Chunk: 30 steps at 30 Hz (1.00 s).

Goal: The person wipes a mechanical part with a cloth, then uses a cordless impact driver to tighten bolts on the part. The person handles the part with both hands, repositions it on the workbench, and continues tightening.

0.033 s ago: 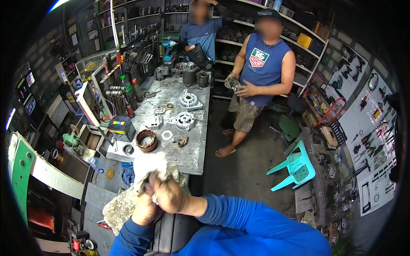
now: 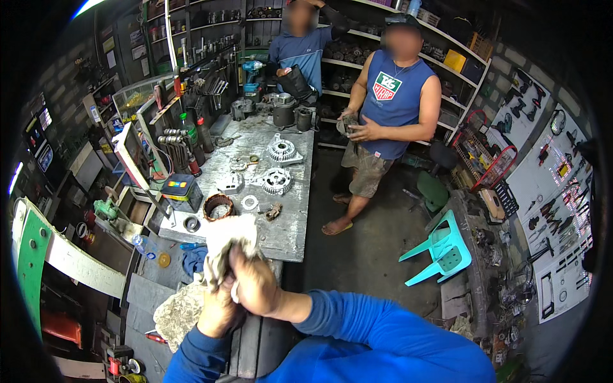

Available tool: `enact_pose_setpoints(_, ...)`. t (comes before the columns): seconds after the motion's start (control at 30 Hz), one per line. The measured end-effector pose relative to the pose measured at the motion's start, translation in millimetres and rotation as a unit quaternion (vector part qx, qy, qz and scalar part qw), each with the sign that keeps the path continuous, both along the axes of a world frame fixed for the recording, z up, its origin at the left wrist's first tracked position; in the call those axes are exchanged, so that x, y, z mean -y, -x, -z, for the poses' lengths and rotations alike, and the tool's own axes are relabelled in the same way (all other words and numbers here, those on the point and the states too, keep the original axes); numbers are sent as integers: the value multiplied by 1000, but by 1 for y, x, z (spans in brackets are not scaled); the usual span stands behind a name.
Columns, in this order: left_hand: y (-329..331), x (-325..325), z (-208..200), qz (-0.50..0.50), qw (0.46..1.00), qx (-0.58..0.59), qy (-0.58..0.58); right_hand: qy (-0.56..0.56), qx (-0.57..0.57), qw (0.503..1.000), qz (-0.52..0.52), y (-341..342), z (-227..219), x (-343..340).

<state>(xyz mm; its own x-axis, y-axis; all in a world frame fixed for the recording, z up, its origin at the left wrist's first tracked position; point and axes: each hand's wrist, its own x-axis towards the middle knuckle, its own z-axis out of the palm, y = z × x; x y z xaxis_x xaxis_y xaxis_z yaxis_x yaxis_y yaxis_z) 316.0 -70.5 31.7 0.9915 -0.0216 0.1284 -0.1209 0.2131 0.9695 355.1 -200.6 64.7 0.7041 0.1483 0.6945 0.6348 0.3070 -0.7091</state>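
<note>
A pale, stained rag (image 2: 234,239) is bunched up in front of me, over the near end of the workbench. My right hand (image 2: 257,284) grips it from the right, with blurred fingers. Below, my left hand (image 2: 220,311) is closed round the rag's lower part; whether something is wrapped inside cannot be seen. Just beyond the rag sits a copper-wound stator (image 2: 208,210), partly covered by it. A second dirty rag (image 2: 180,314) lies left of my left hand. Farther up are a metal ring (image 2: 249,202) and two alternator housings, one nearer (image 2: 276,180) and one farther (image 2: 283,149).
The metal-topped bench (image 2: 290,239) stretches away from me. On its left stand a dark box (image 2: 181,193), a plastic bottle (image 2: 144,246) and a blue cloth (image 2: 193,260). Two people stand beyond, one holding a dark part (image 2: 347,123). A turquoise stool (image 2: 440,249) is at right.
The rag in my hands has shifted slightly up and right, now overlapping the stator's near edge. My right hand has turned a little. The nearer person's hands have moved slightly on the part.
</note>
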Motion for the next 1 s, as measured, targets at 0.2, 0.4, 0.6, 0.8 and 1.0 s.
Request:
enact_pose_setpoints(0.2,-17,9,-21,-6,996,85,10,-35,-12,979,-200,-29,-53,33)
enact_pose_setpoints(0.4,-19,-4,-41,-132,967,9,217,300,130,944,43,-38,-67,70)
enact_pose_setpoints(0.6,-22,26,-33,-102,987,-20,122,597,138,736,290,-8,-10,7)
enact_pose_setpoints(0.8,-32,-14,-17,-109,961,-113,229,452,284,800,274,-4,-4,-7)
enact_pose_setpoints(1.0,-36,-12,-15,-50,936,-163,309,312,311,864,245,-3,-1,13)
